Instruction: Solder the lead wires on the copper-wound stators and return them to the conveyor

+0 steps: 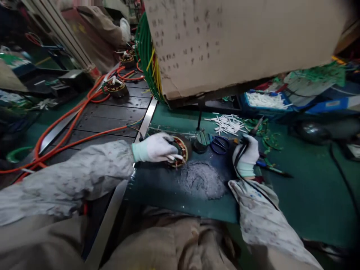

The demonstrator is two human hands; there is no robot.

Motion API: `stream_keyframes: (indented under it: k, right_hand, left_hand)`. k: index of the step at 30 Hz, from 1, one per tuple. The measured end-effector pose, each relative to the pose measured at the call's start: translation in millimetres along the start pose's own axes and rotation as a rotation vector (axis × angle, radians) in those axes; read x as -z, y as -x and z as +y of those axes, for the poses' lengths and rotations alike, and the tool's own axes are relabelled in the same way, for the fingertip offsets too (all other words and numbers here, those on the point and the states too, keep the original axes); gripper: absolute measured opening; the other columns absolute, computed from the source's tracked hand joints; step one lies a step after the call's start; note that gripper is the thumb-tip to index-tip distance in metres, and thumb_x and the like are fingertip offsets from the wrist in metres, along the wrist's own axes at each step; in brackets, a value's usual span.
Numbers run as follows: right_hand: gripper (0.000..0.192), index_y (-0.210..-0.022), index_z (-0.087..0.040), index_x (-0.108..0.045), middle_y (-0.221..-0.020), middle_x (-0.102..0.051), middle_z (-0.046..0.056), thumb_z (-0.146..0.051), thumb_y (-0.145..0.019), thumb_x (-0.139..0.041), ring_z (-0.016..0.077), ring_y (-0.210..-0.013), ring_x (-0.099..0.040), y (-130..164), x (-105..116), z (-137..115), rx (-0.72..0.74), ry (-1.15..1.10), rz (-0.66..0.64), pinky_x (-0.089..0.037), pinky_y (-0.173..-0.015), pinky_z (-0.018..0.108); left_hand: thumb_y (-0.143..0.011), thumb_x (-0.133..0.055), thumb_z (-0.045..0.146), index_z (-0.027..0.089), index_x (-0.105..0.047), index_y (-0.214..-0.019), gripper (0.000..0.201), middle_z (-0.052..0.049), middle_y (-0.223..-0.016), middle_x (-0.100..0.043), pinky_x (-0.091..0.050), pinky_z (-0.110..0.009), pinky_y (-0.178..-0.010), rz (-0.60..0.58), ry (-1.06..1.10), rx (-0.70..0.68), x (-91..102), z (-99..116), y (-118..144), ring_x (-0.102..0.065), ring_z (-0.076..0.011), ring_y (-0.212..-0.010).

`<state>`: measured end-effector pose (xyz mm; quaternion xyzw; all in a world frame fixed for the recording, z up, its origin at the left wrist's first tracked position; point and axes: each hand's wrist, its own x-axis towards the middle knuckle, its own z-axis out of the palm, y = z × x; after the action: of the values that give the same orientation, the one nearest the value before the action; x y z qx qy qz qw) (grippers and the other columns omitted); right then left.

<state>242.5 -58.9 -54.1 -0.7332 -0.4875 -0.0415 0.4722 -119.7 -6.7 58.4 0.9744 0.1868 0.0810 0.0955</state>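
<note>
My left hand (156, 148), in a white glove, rests on a round motor stator (181, 150) with copper windings on the green bench mat, fingers closed around its near side. My right hand (247, 153), also gloved, grips a soldering iron (254, 129) with a black cord running back along my sleeve. The iron's tip points up and away, to the right of the stator. A grey patch of solder residue (202, 180) lies on the mat between my hands.
Blue-handled scissors (219, 144) lie between the stator and my right hand. White sleeve pieces (227, 123) are scattered behind, with more in a blue tray (266, 101). A large cardboard sheet (242, 41) hangs overhead. Orange cables (64, 127) and other stators (116, 88) lie on the conveyor at left.
</note>
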Motion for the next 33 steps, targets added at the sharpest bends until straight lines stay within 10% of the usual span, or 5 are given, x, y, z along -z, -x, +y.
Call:
stream_keyframes:
  k: [6, 11, 18, 26, 33]
  right_hand:
    - [0.019, -0.106, -0.021, -0.056, -0.108, -0.068, 0.007, -0.026, -0.09, -0.049, 0.0225, -0.107, -0.068, 33, 24, -21, 0.093, -0.175, 0.04, -0.052, -0.103, 0.045]
    - [0.023, -0.105, -0.027, -0.057, -0.102, -0.071, -0.001, -0.018, -0.086, -0.066, 0.0163, -0.098, -0.073, 60, 42, -47, 0.207, -0.604, -0.142, -0.058, -0.092, 0.035]
    - [0.02, -0.099, -0.027, -0.06, -0.092, -0.07, 0.0, -0.017, -0.082, -0.068, 0.0159, -0.082, -0.072, 67, 18, -69, 0.38, -0.795, -0.508, -0.059, -0.072, 0.029]
    - [0.027, -0.109, -0.027, -0.051, -0.098, -0.061, 0.0, -0.015, -0.087, -0.062, 0.0144, -0.09, -0.066, 116, 52, -82, 0.094, -0.528, -0.065, -0.056, -0.085, 0.033]
    - [0.027, -0.107, -0.028, -0.047, -0.1, -0.062, -0.001, -0.024, -0.088, -0.066, 0.0145, -0.095, -0.065, 43, 65, -119, -0.019, -0.77, -0.11, -0.054, -0.092, 0.035]
  left_hand:
    - [-0.094, -0.055, 0.057, 0.02, -0.066, -0.125, 0.049, -0.012, -0.102, -0.074, -0.049, -0.044, -0.102, -0.01, -0.002, -0.335, -46.8, 35, -52, -0.068, -0.0251, -0.098]
    - [-0.093, -0.041, 0.072, 0.021, -0.067, -0.12, 0.064, -0.015, -0.122, -0.068, -0.043, -0.051, -0.11, 0.306, 0.003, 0.158, -37.8, 21, 8, -0.06, -0.0317, -0.121]
    - [-0.102, -0.035, 0.055, 0.018, -0.071, -0.105, 0.052, -0.006, -0.1, -0.076, -0.055, -0.028, -0.082, -0.063, 0.495, 0.423, -32.5, 44, -14, -0.071, -0.0199, -0.091]
    - [-0.092, -0.06, 0.046, 0.02, -0.077, -0.097, 0.031, -0.005, -0.1, -0.076, -0.054, -0.031, -0.089, 0.104, 0.559, 0.405, -21.2, 63, -84, -0.07, -0.0218, -0.095]
    - [-0.089, -0.06, 0.056, 0.011, -0.075, -0.091, 0.048, -0.008, -0.088, -0.076, -0.053, -0.031, -0.084, 0.266, 0.948, 0.429, -22.5, 55, -99, -0.069, -0.0221, -0.088]
